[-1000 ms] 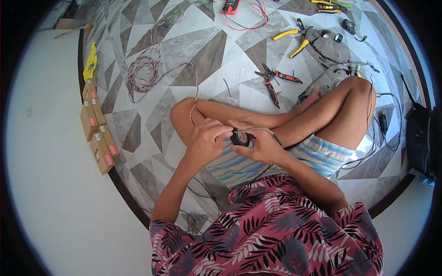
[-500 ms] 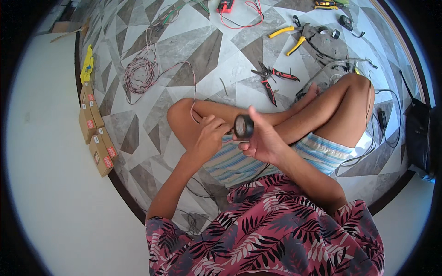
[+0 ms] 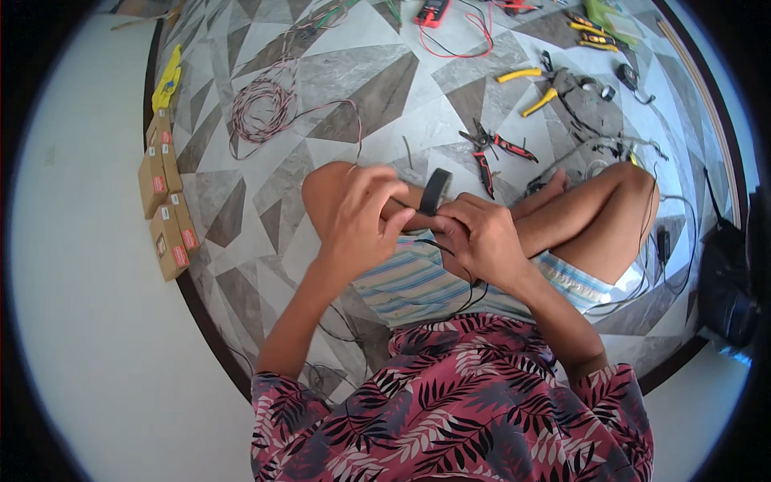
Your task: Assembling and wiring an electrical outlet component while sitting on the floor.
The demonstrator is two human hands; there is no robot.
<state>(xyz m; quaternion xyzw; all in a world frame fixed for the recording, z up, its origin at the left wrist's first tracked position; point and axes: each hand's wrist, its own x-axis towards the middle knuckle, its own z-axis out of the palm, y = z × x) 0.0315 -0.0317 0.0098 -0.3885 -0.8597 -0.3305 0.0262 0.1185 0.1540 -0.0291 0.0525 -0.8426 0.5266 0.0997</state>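
Note:
Between my hands, above my crossed legs, is a roll of black electrical tape (image 3: 435, 191) turned edge-on. My right hand (image 3: 486, 241) is closed, its fingertips at the lower edge of the roll. Thin black wires (image 3: 468, 296) hang below that hand over my striped shorts. My left hand (image 3: 365, 221), partly smeared by motion, pinches a thin dark strand just left of the roll. A red-and-white twisted wire (image 3: 359, 132) runs from a coil (image 3: 263, 111) on the floor to behind my left hand; its end is hidden.
Red-handled wire strippers (image 3: 488, 153), yellow-handled pliers (image 3: 540, 90), a tape measure (image 3: 628, 76) and a red multimeter (image 3: 432, 12) lie beyond my legs. Small cardboard boxes (image 3: 170, 241) line the left wall. A black bag (image 3: 723, 273) stands at the right.
The tape roll has turned from face-on to edge-on and risen slightly. My right hand has gone from spread fingers to closed beside it. My left hand has lifted; the whole view has shifted.

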